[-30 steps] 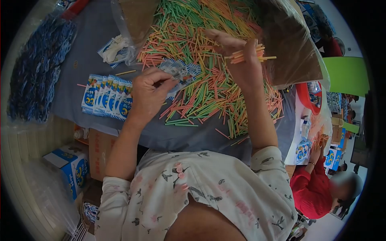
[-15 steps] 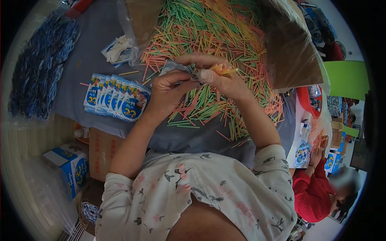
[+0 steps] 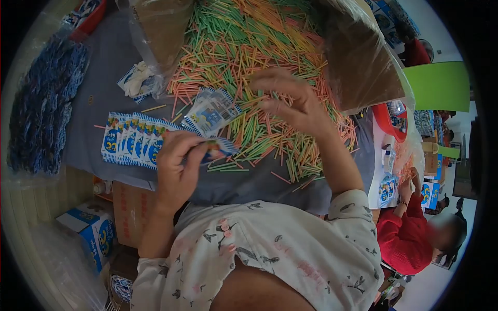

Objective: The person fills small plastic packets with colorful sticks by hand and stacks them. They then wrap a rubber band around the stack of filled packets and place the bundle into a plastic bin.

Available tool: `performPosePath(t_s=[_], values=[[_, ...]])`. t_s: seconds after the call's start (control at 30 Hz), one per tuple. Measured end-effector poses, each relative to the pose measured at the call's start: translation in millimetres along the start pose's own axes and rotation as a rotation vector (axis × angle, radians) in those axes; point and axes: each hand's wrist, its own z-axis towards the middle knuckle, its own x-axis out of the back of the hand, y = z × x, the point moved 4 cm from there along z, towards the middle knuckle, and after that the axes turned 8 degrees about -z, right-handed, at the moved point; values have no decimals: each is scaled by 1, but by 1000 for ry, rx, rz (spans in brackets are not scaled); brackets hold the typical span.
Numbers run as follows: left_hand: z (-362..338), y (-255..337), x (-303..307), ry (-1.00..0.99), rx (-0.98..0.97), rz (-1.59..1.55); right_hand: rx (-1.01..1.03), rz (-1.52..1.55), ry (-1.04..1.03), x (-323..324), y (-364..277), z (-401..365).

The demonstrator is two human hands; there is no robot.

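Note:
My left hand (image 3: 178, 165) pinches a small blue printed packet (image 3: 221, 150) by its left end, low over the front of the cloth. Past it, on the table, lie loose clear-and-blue packets (image 3: 211, 113). My right hand (image 3: 290, 102), slightly blurred, hovers above a large pile of thin pink, green and yellow sticks (image 3: 244, 65). Its thumb and fingers are apart, and I see nothing between them. An overlapping row of blue-and-white packets (image 3: 136, 139) lies left of my left hand, partly covered by it.
A crumpled white item on a packet (image 3: 139, 82) lies farther back. Cardboard flaps under plastic (image 3: 363, 65) flank the pile. Strips of blue packets (image 3: 46, 103) fill the left side, with boxes (image 3: 91, 230) below. At right sit a red basin (image 3: 389, 122) and a person in red (image 3: 407, 241).
My hands were together at a packet, with several sticks in the right. Now they are apart: the left has come down leftward with a packet, and no sticks show in the right.

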Motion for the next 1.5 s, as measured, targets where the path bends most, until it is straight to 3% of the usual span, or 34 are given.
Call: performPosePath(t_s=[0.07, 0.1, 0.17, 0.2, 0.27, 0.4, 0.47, 0.5, 0.57, 0.63, 0.73, 0.8, 0.83, 0.9, 0.93, 1.0, 1.03, 1.1, 1.2, 1.33, 1.5], values=[[-19, 2, 26, 183, 71, 328, -55, -694, 13, 44, 40, -12], [-21, -1, 29, 189, 73, 332, -85, -1055, -14, 56, 66, -17], [-24, -11, 28, 176, 116, 926, -134, -1238, -78, 57, 111, -20], [-25, -15, 26, 177, 108, 926, -199, -1421, -143, 58, 130, -21], [-24, -24, 21, 176, 205, 1171, -235, -1490, -156, 58, 151, -10], [-13, -9, 20, 202, 210, 1224, -284, -1621, -154, 41, 170, -6], [2, 8, 10, 168, 28, 1134, -299, -1544, -123, 39, 156, -6], [8, 6, 2, 179, 50, 1149, -326, -1476, -96, 37, 149, -5], [27, -3, -23, -67, -18, 913, -278, -1377, -25, 28, 139, -2], [33, -30, -34, -99, -18, 923, -262, -1301, 48, 31, 130, -1], [35, -41, -47, -186, -23, 969, -353, -1254, 50, 38, 116, -6], [34, -40, -50, -210, -8, 1022, -619, -871, 15, 50, 112, -5], [34, -37, -49, -173, -89, 1071, -618, -870, 13, 49, 120, -6], [36, -32, -48, -135, -167, 1118, -400, -597, 113, 44, 123, -1], [40, -30, -47, -124, -170, 1101, -401, -599, 110, 41, 119, 2], [46, -31, -47, -114, -174, 1085, -525, -811, -143, 18, 111, 12], [49, -33, -49, -136, -153, 1074, -525, -809, -142, 8, 107, 14], [53, -35, -49, -160, -133, 1066, -421, -1169, -100, -8, 96, 18], [55, -39, -51, -205, -155, 1100, -451, -1092, -196, -13, 86, 23], [54, -39, -50, -178, -206, 1076, -418, -965, -141, -13, 82, 30], [55, -36, -48, -170, -172, 1044, -521, -1050, -368, -16, 101, 52]])
